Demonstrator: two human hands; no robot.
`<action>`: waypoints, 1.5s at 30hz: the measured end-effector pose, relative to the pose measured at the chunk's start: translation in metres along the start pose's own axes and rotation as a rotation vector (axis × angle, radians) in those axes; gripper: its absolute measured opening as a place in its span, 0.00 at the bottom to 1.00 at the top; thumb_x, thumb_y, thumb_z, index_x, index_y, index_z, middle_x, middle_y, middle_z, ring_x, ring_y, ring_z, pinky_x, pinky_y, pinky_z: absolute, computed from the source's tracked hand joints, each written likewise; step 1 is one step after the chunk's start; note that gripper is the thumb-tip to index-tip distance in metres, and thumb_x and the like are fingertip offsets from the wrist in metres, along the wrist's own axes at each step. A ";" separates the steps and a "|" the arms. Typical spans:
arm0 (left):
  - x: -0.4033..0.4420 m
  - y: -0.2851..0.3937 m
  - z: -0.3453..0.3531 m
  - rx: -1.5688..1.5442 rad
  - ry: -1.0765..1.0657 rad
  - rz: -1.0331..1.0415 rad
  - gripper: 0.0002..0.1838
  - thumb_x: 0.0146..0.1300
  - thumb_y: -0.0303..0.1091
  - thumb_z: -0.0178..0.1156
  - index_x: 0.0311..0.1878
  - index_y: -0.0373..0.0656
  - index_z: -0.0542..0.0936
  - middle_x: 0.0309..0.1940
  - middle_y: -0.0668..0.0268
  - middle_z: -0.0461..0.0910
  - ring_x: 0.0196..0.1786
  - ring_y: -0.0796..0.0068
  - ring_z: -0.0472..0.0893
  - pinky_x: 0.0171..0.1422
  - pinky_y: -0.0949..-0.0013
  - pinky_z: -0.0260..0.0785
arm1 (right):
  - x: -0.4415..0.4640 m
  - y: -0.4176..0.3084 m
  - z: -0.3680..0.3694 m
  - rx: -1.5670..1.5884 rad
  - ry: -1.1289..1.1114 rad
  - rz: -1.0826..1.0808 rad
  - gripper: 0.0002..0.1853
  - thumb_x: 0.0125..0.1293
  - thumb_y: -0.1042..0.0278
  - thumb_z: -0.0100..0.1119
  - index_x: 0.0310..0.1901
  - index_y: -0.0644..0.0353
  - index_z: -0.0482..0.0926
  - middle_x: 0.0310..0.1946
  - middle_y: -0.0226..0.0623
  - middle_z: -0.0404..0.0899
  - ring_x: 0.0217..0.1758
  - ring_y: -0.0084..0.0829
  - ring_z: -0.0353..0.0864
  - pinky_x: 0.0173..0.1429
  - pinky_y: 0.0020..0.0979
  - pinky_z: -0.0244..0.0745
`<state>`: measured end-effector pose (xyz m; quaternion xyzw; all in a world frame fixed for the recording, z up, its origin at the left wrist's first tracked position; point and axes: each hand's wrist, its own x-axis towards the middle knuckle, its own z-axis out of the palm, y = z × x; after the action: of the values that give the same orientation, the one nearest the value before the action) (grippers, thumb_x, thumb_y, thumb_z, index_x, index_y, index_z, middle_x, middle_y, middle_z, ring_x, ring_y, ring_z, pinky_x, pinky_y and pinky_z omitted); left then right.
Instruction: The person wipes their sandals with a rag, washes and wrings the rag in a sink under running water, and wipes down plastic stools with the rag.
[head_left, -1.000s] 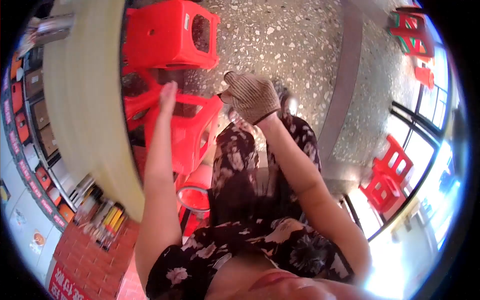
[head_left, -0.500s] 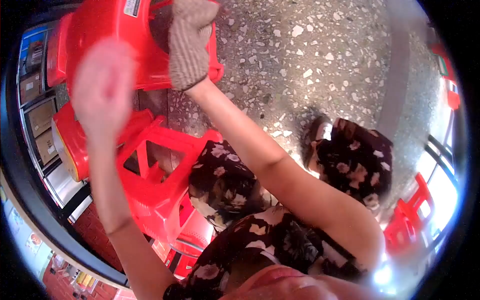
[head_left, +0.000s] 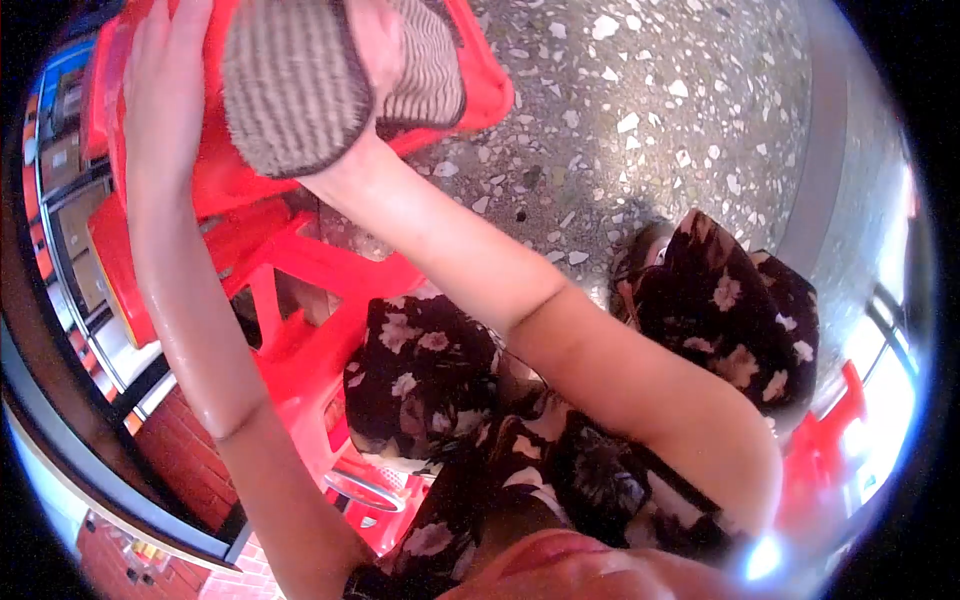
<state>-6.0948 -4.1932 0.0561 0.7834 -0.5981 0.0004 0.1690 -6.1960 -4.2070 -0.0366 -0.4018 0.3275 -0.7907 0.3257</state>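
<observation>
A beige-and-grey striped cloth [head_left: 290, 90] with a dark hem is wrapped about my right hand [head_left: 380, 45]. Part of the hand's skin shows between two folds of it, while the fingertips are hidden. The cloth lies against a red plastic stool [head_left: 480, 85] at the top of the view. Against the stool's left side rests my left hand [head_left: 165, 75], its fingers stretched out and reaching the top edge of the picture. No object shows in that hand.
More red plastic stools [head_left: 340, 265] stand below, close to my knee in flowered trousers [head_left: 425, 370]. Speckled stone floor [head_left: 570, 130] spreads to the right. A dark-framed shelf [head_left: 85, 250] with boxes runs along the left. Other red seats [head_left: 830, 440] appear at far right.
My left hand has moved up and left, from a blur in front of the stool to its side. The cloth has shifted left and folded back, exposing some of my right hand.
</observation>
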 end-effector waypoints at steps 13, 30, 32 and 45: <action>-0.017 0.069 -0.008 -0.266 -0.137 -0.199 0.42 0.64 0.62 0.40 0.69 0.37 0.51 0.70 0.52 0.48 0.69 0.50 0.54 0.73 0.62 0.42 | -0.162 0.210 -0.132 1.786 0.345 1.101 0.16 0.67 0.61 0.41 0.52 0.58 0.70 0.49 0.38 0.73 0.49 0.34 0.73 0.58 0.34 0.66; 0.000 0.036 0.013 -0.260 0.090 -0.124 0.26 0.66 0.45 0.47 0.60 0.35 0.68 0.58 0.57 0.70 0.61 0.67 0.68 0.65 0.69 0.54 | -0.103 0.106 -0.147 -0.890 -1.119 0.901 0.13 0.60 0.66 0.43 0.42 0.64 0.72 0.37 0.46 0.75 0.41 0.54 0.74 0.46 0.51 0.70; -0.001 0.034 0.015 -0.254 0.092 -0.117 0.27 0.66 0.46 0.46 0.60 0.35 0.67 0.58 0.56 0.69 0.61 0.66 0.68 0.65 0.68 0.54 | -0.119 0.180 -0.189 -0.577 -0.319 1.038 0.14 0.64 0.63 0.43 0.44 0.61 0.73 0.38 0.41 0.78 0.39 0.35 0.79 0.42 0.38 0.74; -0.005 0.041 0.017 -0.164 0.089 -0.073 0.29 0.68 0.48 0.41 0.62 0.32 0.63 0.60 0.50 0.64 0.63 0.60 0.65 0.67 0.63 0.53 | -0.105 0.229 -0.143 -0.164 -0.160 1.258 0.33 0.66 0.50 0.38 0.59 0.76 0.58 0.60 0.63 0.55 0.66 0.51 0.52 0.71 0.47 0.40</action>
<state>-6.1377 -4.2024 0.0501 0.7873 -0.5592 -0.0200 0.2589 -6.2104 -4.2200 -0.3257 -0.2143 0.5349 -0.3882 0.7192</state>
